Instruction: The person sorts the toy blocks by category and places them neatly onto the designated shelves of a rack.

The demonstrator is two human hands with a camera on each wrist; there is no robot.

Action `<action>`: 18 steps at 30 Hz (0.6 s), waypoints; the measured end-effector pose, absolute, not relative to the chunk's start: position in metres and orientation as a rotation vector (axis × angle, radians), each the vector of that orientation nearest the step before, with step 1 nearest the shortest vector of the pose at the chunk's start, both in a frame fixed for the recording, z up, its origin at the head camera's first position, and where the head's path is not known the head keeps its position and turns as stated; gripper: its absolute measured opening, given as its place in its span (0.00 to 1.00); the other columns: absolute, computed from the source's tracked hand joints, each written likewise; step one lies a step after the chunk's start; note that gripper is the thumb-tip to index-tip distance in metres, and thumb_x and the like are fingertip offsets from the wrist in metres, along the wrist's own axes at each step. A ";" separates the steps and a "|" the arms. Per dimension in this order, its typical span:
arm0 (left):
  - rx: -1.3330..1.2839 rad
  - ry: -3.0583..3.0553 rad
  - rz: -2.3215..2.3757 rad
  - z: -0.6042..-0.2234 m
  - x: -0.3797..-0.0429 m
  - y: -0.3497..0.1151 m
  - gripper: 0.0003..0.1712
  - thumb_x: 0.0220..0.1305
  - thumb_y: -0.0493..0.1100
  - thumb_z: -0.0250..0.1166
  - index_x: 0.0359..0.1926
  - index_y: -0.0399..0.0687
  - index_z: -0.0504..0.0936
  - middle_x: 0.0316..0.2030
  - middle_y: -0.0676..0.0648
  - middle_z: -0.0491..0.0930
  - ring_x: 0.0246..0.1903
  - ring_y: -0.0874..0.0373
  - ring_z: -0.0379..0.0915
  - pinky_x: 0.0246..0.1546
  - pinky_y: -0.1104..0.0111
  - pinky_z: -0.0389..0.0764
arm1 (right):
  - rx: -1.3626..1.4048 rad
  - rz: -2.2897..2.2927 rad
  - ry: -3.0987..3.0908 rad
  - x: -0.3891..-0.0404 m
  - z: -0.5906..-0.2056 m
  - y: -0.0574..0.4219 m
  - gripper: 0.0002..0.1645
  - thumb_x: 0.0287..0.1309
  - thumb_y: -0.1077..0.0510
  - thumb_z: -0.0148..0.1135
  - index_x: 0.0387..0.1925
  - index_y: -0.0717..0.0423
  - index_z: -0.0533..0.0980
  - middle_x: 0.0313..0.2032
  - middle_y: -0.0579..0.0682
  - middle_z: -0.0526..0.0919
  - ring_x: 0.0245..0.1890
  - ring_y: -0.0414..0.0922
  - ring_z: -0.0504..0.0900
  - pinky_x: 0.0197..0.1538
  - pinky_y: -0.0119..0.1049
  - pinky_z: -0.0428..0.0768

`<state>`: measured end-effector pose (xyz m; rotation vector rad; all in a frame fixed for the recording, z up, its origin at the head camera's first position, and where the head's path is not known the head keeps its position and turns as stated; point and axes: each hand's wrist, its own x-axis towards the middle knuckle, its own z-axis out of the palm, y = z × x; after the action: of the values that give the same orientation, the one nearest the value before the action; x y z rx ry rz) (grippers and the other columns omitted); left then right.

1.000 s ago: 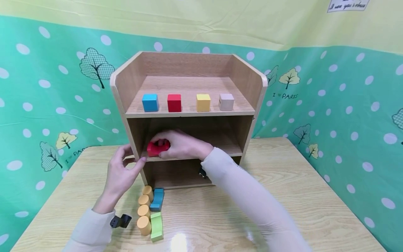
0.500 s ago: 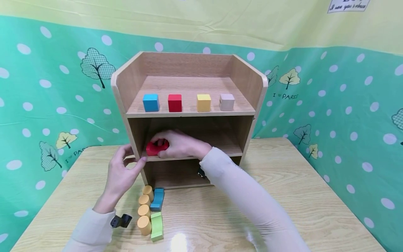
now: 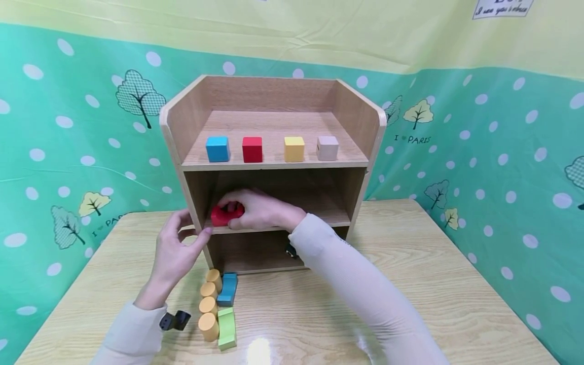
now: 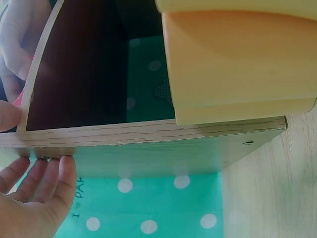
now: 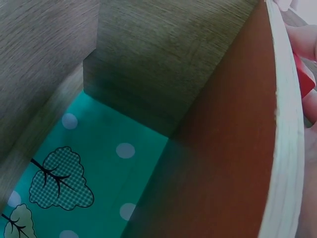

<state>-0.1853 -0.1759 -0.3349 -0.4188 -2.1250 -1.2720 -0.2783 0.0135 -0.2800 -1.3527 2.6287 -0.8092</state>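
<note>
On the left end of the middle shelf, my right hand (image 3: 261,209) pinches a red curved block (image 3: 220,216) between thumb and fingers. A corner of that red block (image 5: 304,78) shows at the right edge of the right wrist view; the shelf board hides the rest. My left hand (image 3: 174,253) holds the left side panel of the wooden shelf unit (image 3: 184,190). In the left wrist view its fingers (image 4: 67,173) touch the panel's outer face, with the thumb at the front edge. Part of my right hand (image 4: 20,44) shows there too.
Blue (image 3: 218,149), red (image 3: 252,150), yellow (image 3: 294,149) and grey (image 3: 327,148) cubes line the top shelf. On the table (image 3: 410,284), several orange cylinders (image 3: 208,324) stand in a row beside a blue curved block (image 3: 227,290) and a green one (image 3: 226,328).
The red block has turned slightly and shifted a little to the left in my right hand. My left hand has stayed in place on the panel.
</note>
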 end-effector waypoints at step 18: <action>-0.413 -2.138 -1.264 -0.333 -0.184 -0.174 0.26 0.54 0.28 0.67 0.55 0.29 0.71 0.47 0.36 0.76 0.42 0.58 0.71 0.41 0.80 0.75 | -1.377 -0.779 2.756 -0.269 -0.283 0.036 0.33 0.53 0.48 0.69 0.59 0.51 0.71 0.52 0.44 0.73 0.50 0.38 0.70 0.54 0.28 0.72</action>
<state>-0.1840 -0.1744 -0.3332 -0.4127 -2.1376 -1.2638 -0.2690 0.0355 -0.2829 -1.3769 2.7565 -0.7787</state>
